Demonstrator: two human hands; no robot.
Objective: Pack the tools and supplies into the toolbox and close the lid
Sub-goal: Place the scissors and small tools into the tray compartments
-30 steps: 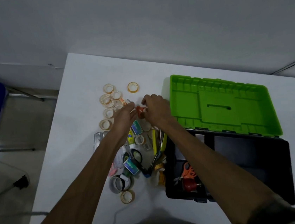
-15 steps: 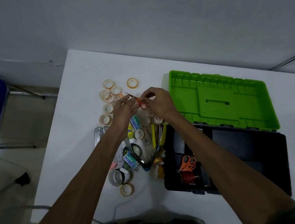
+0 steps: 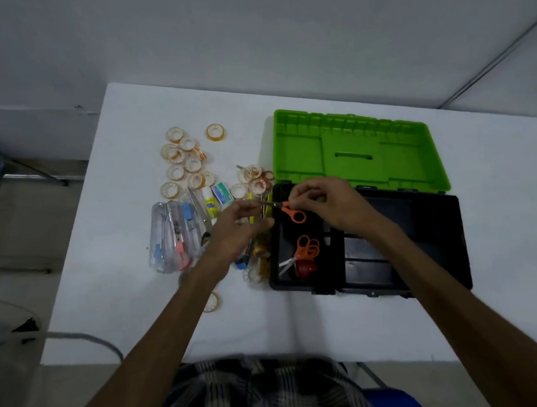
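Barely started: right hand (image 3: 322, 202) is pinching orange scissors (image 3: 290, 212) over the open toolbox (image 3: 429, 218), left hand (image 3: 240, 228) looking loosely open I think, most tape rolls (image 3: 176, 153) still sitting on the counter (image 3: 120, 203).

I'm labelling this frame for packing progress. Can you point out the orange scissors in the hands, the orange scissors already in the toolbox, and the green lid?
held orange scissors (image 3: 296, 216), head view, on the handle loop.
packed orange scissors (image 3: 306, 249), head view, on the handles.
green lid (image 3: 298, 153), head view, on its inner left panel.
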